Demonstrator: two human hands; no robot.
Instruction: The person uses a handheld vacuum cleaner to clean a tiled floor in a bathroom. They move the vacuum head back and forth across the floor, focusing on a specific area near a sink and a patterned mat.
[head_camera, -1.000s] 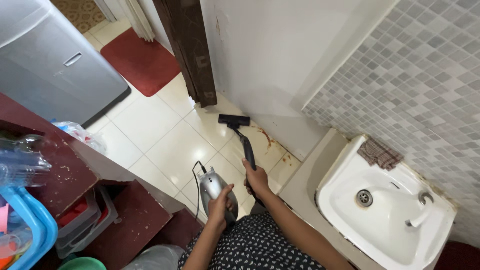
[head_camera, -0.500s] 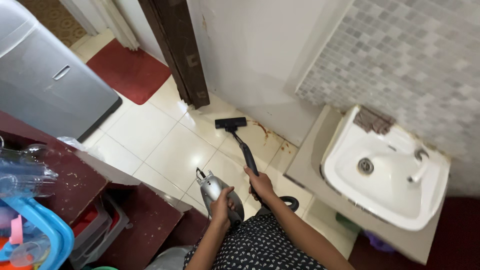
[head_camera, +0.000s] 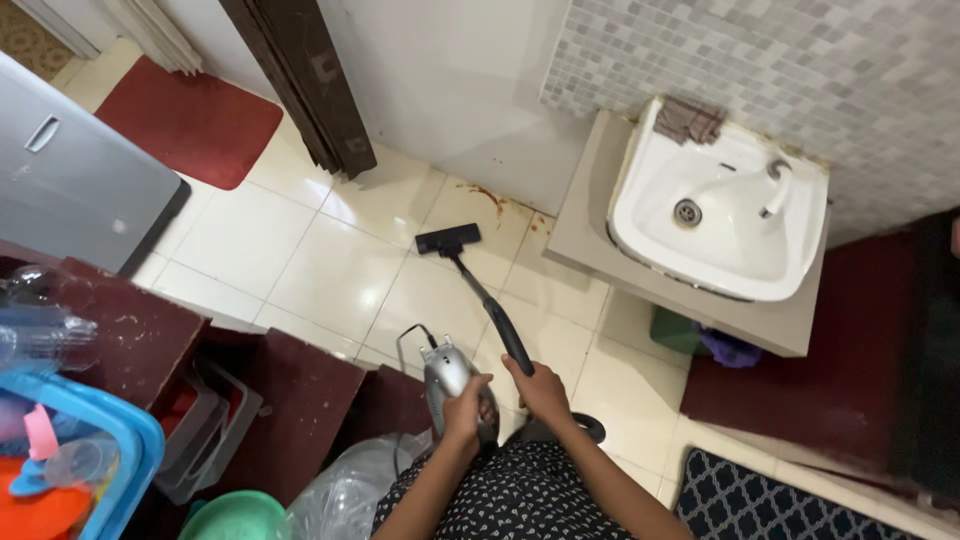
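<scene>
My left hand (head_camera: 467, 412) grips the silver body of a handheld vacuum cleaner (head_camera: 447, 372), its black cord looping off the front. My right hand (head_camera: 543, 390) holds the black wand (head_camera: 490, 313) of that vacuum. The wand slants forward to a flat black floor nozzle (head_camera: 447, 238), which rests on the cream floor tiles (head_camera: 335, 285) near a brown stain (head_camera: 490, 198) at the foot of the white wall. My patterned dark clothing fills the bottom middle.
A white wash basin (head_camera: 720, 210) with a cloth on its rim sits on a beige stand to the right. A dark door frame (head_camera: 300, 80), red mat (head_camera: 185, 120) and grey appliance (head_camera: 70, 190) lie far left. Dark red shelves (head_camera: 290, 400), blue basket (head_camera: 110, 440), patterned rug (head_camera: 790, 505).
The view has swung right and back, so the basin now sits higher and farther away. The nozzle has slid away from the wall toward me; both hands keep their grip.
</scene>
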